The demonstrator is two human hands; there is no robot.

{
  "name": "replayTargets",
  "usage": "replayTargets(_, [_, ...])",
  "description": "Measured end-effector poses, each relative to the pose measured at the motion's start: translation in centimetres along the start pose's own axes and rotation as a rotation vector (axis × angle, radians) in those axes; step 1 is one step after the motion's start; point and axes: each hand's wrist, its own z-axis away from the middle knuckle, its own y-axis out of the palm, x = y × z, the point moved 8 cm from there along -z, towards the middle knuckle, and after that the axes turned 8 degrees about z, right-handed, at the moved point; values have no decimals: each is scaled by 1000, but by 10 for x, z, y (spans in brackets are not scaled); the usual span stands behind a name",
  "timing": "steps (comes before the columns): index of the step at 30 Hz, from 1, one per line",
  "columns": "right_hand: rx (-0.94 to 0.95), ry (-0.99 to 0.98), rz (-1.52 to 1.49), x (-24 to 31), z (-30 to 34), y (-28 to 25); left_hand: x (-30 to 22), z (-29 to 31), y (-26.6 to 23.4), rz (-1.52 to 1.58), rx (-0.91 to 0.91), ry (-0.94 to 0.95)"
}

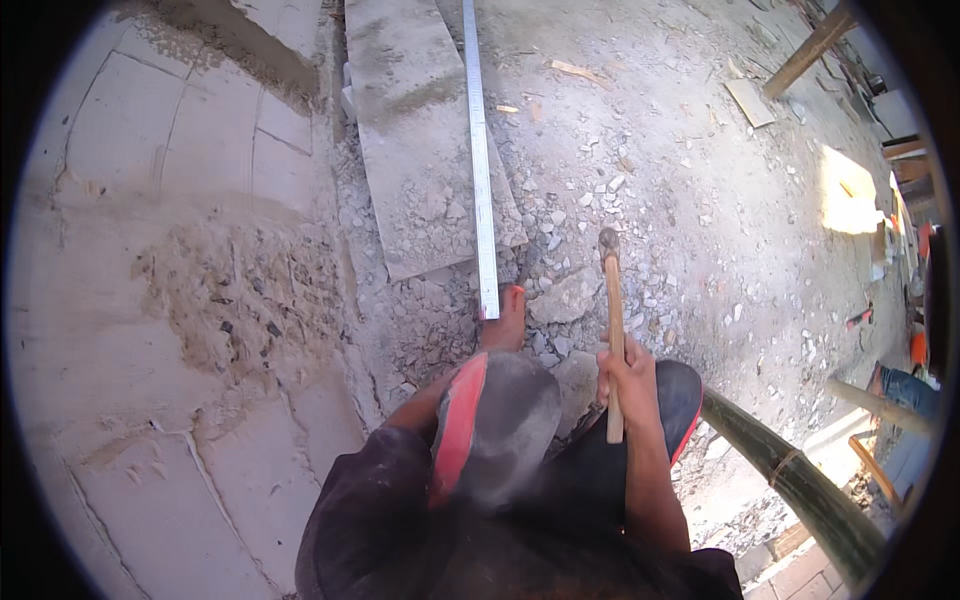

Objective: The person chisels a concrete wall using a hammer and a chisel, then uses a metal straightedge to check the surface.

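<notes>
My right hand (632, 375) is wrapped around the wooden handle of a hammer (614, 310). The hammer's metal head points away from me, above the rubble to the right of my knees. My left hand (503, 325) reaches past my left knee, which hides its wrist. Its fingers look closed by a small red-orange spot, but what they hold is too small to make out. A long pale metal straightedge (482, 190) ends right at this hand. It runs away from me along a dusty grey slab (410, 150).
Broken stone chips (570, 215) cover the ground around my hands, with a larger chunk (566, 297) between them. A wall of large blocks (120, 360) rises on the left, its surface partly chipped. A green bamboo pole (790, 465) slants at the lower right; a wooden post (812, 48) stands far right.
</notes>
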Motion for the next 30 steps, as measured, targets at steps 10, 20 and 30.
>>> replayTargets(10, [160, 323, -213, 9, 82, 22, -38, 7, -42, 1009, 700, -932])
replayTargets(20, [49, 205, -81, 146, 216, -6, -153, 149, -333, 1717, -83, -1181])
replayTargets(30, [245, 36, 296, 314, 268, 53, -178, 229, -499, 2047, -439, -1063])
